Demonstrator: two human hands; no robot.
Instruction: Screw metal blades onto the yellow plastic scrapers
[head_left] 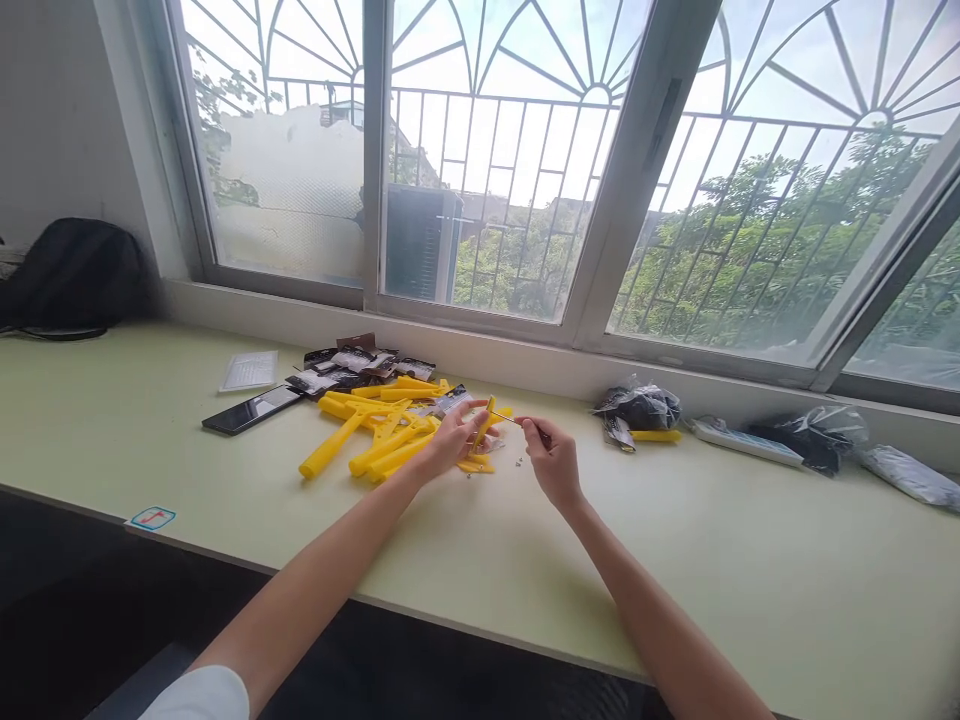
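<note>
My left hand [454, 438] is closed around a yellow plastic part [484, 425], held up a little above the table. In my right hand [553, 462] is a screwdriver [508, 416], its thin shaft pointing left with the tip at the yellow part. Whether the tip sits in a screw is too small to tell. Just left of my left hand lies a pile of yellow plastic parts with round handles [382, 445]. Another yellow piece [477, 466] rests on the table below the held part. Several tiny metal screws [519, 462] are scattered between and below my hands.
Dark packets with labels [352, 368] lie behind the yellow pile. A black phone [251, 410] and a clear flat case [250, 371] are to its left. At the right, by the sill, are bagged black items [639, 408] and a white strip-shaped object [748, 442]. A black bag [79, 278] stands far left.
</note>
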